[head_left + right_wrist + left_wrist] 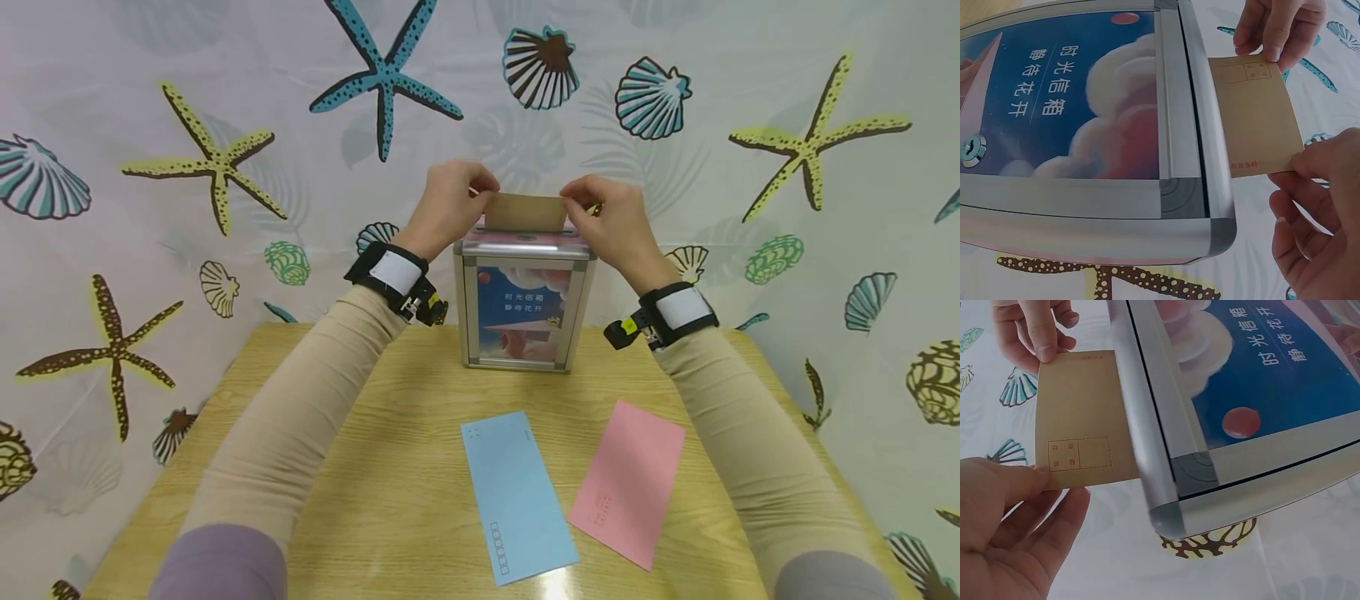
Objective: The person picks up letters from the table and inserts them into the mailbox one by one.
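Observation:
A brown envelope (525,213) stands upright at the top of a silver-framed letter box (471,312), its lower part hidden inside or behind the lid. My left hand (452,204) pinches its upper left corner between thumb and fingers. At the upper right corner, my right hand (611,218) pinches it the same way. In the left wrist view the envelope (1079,415) shows red printing and a dashed box near my left thumb. The right wrist view has the envelope (1257,119) sticking out past the box's metal edge, both hands on its outer corners.
A light blue envelope (517,496) and a pink envelope (630,483) lie on the wooden table (375,500) in front of the box. A small lock (972,150) sits on the box's front. Behind hangs a cloth (300,50) printed with starfish and shells.

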Action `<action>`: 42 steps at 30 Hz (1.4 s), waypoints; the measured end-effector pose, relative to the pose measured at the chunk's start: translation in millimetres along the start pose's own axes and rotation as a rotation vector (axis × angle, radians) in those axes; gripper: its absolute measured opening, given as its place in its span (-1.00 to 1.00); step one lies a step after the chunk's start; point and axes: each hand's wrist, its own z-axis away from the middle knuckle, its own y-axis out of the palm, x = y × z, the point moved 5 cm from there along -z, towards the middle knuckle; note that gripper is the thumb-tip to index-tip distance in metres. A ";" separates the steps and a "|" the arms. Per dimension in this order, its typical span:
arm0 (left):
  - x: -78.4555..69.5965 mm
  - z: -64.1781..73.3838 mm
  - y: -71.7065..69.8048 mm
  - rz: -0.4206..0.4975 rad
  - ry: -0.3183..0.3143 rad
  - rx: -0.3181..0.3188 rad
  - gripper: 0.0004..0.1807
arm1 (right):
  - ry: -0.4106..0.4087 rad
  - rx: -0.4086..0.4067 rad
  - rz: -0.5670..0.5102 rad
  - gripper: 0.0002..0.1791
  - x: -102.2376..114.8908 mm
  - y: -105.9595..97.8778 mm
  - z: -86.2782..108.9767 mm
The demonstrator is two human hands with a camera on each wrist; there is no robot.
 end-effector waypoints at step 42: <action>-1.6 212.1 91.5 -0.256 0.094 0.237 -0.10 | -0.156 0.369 0.029 -0.45 56.0 33.7 197.5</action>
